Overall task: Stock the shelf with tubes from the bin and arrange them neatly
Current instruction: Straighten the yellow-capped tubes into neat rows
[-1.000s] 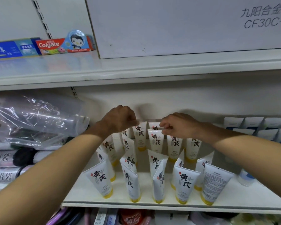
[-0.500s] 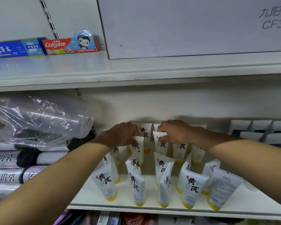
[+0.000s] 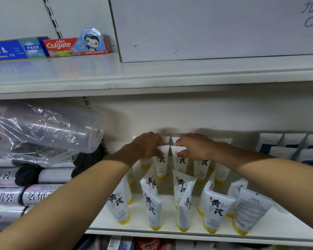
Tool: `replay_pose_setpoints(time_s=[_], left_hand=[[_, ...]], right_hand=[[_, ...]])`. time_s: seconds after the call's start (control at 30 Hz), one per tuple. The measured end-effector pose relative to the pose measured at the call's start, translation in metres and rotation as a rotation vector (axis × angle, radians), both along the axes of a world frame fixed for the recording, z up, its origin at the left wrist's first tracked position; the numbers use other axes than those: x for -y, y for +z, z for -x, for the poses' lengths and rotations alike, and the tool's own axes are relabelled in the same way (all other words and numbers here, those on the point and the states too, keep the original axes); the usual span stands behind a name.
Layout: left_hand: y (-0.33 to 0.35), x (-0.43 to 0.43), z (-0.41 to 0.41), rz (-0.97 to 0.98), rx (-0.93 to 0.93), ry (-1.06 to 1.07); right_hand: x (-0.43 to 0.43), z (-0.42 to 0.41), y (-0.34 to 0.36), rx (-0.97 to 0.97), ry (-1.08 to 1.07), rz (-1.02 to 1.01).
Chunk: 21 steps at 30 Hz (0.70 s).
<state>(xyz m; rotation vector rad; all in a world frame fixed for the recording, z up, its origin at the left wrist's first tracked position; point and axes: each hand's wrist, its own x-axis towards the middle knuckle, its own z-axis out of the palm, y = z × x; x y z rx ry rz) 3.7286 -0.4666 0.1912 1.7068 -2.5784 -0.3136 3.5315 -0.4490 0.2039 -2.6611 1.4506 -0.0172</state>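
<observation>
step: arranging the rear row on shelf [image 3: 170, 230]
left hand [image 3: 146, 147]: fingers pinch white tube [image 3: 161, 166] top
right hand [image 3: 193, 147]: fingers pinch neighbouring tube [image 3: 181, 164] top
next: probably set both upright, aligned

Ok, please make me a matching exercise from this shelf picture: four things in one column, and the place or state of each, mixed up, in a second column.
Things:
1 Colgate box
2 clear bag
3 left hand
4 front right tube

Place or state:
A on the upper shelf
B back label faces out
C far left, over the rolls
D holds a back tube by its top

Pairs: 1-A, 2-C, 3-D, 4-B
</observation>
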Motion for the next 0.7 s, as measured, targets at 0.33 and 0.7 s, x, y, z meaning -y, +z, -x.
replay_pose_setpoints(time_s=[0.33, 0.7], left_hand=[[0.0, 0.0, 0.001, 0.009, -0.009, 0.006], [0.039, -0.024, -0.033, 0.237, -0.106, 0.096]], right_hand=[[0.001, 0.001, -0.001, -0.002, 0.008, 0.007], [0.004, -0.015, 0.013, 0.119, 0.033, 0.038]])
